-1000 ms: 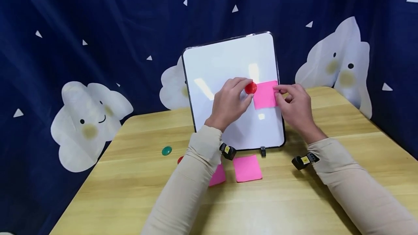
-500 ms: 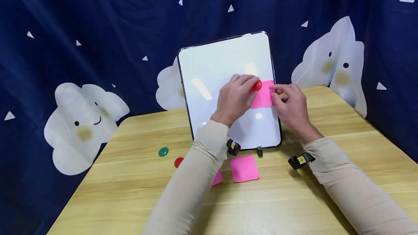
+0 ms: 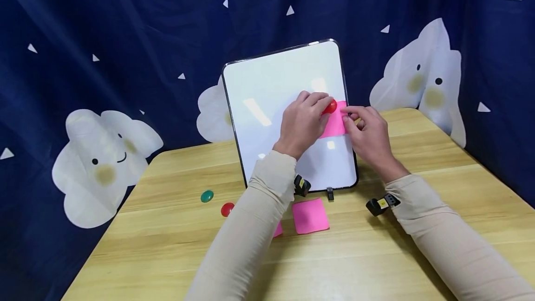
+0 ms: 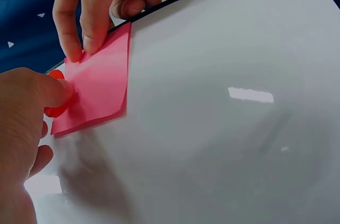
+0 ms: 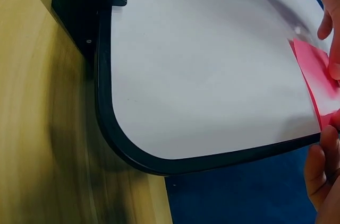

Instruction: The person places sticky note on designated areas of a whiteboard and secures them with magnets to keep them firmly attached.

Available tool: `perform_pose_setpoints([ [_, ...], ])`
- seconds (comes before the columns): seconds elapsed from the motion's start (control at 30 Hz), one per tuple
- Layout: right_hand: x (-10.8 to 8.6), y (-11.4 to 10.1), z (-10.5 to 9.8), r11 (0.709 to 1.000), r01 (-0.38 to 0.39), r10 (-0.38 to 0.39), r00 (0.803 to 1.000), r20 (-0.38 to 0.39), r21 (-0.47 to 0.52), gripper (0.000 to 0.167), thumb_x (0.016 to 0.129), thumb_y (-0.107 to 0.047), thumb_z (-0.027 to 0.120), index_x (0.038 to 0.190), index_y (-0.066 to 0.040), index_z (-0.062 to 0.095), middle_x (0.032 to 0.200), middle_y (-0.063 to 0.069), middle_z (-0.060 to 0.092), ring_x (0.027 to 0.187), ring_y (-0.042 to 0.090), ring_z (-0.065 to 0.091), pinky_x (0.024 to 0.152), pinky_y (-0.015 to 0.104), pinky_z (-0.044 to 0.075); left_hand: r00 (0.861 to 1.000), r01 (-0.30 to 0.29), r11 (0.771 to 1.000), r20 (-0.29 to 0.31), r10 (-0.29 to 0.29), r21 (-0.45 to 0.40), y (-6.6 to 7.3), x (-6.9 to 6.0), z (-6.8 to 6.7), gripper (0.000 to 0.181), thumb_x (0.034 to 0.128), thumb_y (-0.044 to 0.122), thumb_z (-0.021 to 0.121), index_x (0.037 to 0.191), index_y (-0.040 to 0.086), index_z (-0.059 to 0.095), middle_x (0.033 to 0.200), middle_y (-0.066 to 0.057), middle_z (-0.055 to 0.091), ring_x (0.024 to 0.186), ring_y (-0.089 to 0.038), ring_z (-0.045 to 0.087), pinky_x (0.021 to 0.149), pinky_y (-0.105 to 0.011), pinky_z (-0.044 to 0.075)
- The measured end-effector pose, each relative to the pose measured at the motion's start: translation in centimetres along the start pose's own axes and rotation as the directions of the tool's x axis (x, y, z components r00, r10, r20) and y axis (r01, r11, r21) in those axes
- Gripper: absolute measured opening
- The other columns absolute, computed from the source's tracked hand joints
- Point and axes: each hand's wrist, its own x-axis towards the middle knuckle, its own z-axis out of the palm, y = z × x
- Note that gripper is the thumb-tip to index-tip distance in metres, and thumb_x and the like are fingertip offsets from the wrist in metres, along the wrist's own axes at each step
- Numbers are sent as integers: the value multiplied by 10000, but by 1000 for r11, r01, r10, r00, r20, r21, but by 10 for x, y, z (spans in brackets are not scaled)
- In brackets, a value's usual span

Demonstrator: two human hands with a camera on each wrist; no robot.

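A pink sticky note lies against the right side of the upright whiteboard. With thumb and fingers my left hand pinches a round red magnet at the note's upper part. In the left wrist view the thumb presses on the red magnet, which overlaps the note. At the note's right edge, by the board's frame, my right hand pinches the paper between thumb and forefinger. The right wrist view shows only part of the note and some fingertips.
On the wooden table lie a green magnet, another red magnet and a pink note. A further pink note is mostly hidden by my left sleeve. A black foot supports the board before a blue curtain.
My left hand has moved the red magnet rightward from the note's left edge onto its upper part. My right hand stays at the right edge. The head view has shifted slightly.
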Motion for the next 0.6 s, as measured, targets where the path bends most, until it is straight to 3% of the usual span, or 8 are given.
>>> perform_pose_setpoints([
  [0.3, 1, -2, 2, 1000, 5, -5, 1000, -2, -4, 215, 970, -60, 625, 1161, -51, 723, 896, 103, 550, 687, 200, 497, 604, 186, 387, 998, -3, 997, 67, -3, 80, -1, -1, -3, 451, 881, 330, 762, 1304, 190, 696, 1279, 25, 675, 1069, -155, 599, 824, -217, 522],
  [0.6, 1, -1, 1, 1000, -3, 3, 1000, -2, -2, 219, 965, -66, 634, 1166, -48, 720, 911, 104, 556, 691, 179, 501, 613, 176, 393, 998, -26, 994, 55, 20, 106, 0, 2, 0, 405, 900, 309, 739, 1282, 181, 711, 1271, 15, 678, 1040, -159, 601, 789, -204, 508],
])
